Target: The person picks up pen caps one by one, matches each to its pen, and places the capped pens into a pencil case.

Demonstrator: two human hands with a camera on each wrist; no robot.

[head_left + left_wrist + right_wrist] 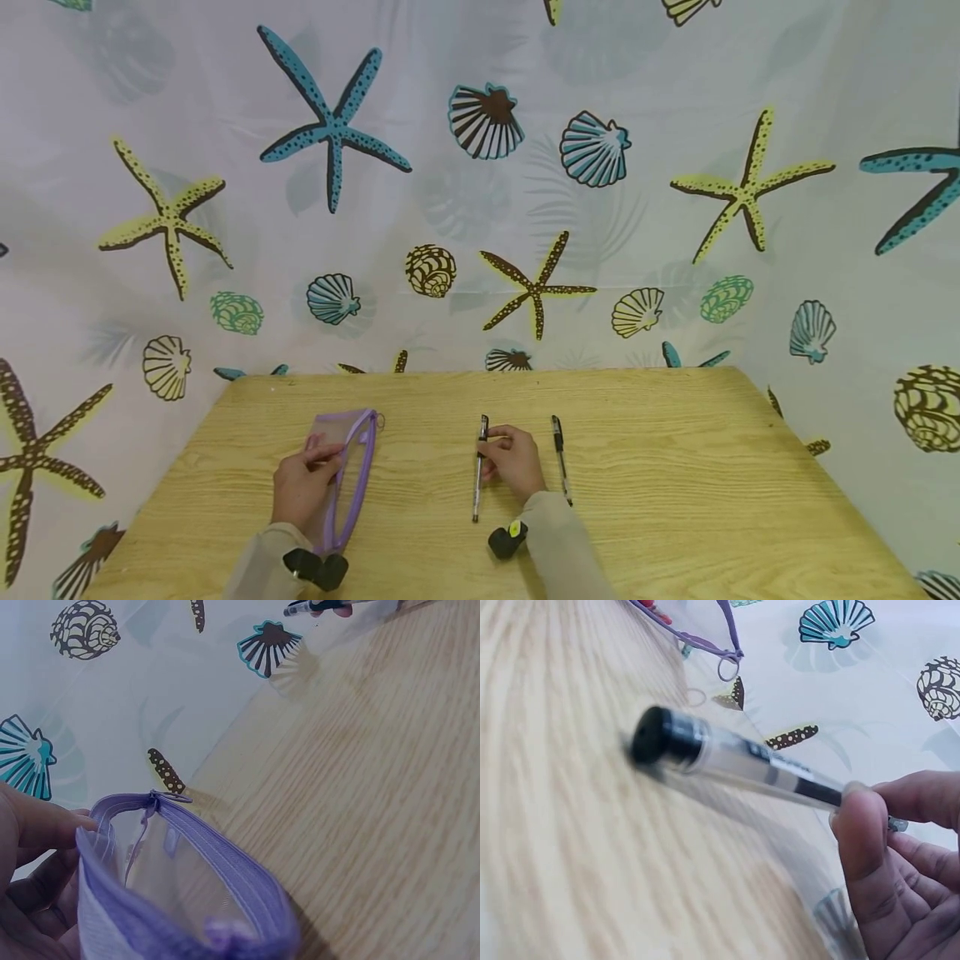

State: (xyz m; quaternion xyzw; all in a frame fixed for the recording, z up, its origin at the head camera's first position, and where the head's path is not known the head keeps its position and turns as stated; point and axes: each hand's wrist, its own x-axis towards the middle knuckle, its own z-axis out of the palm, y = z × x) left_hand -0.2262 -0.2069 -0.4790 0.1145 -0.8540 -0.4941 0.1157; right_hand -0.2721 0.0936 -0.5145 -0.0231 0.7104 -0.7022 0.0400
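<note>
My left hand (298,487) pinches the edge of a sheer zip pouch (363,477) with purple trim on the left of the table. Its zip stands undone, so the mouth gapes between two purple edges in the left wrist view, where the left fingers (45,825) hold the near rim. Between thumb and fingertips, my right hand (519,462) grips a clear-barrelled gel pen (477,492) with a black cap. In the right wrist view the pen's black end (654,736) points away from the hand. A similar black-capped pen (562,463) lies just right of that hand.
Both hands work over a wooden table (675,483). A white curtain (450,217) printed with starfish and shells hangs behind its far edge and along both sides. A small ring (380,422) hangs at the pouch's far corner.
</note>
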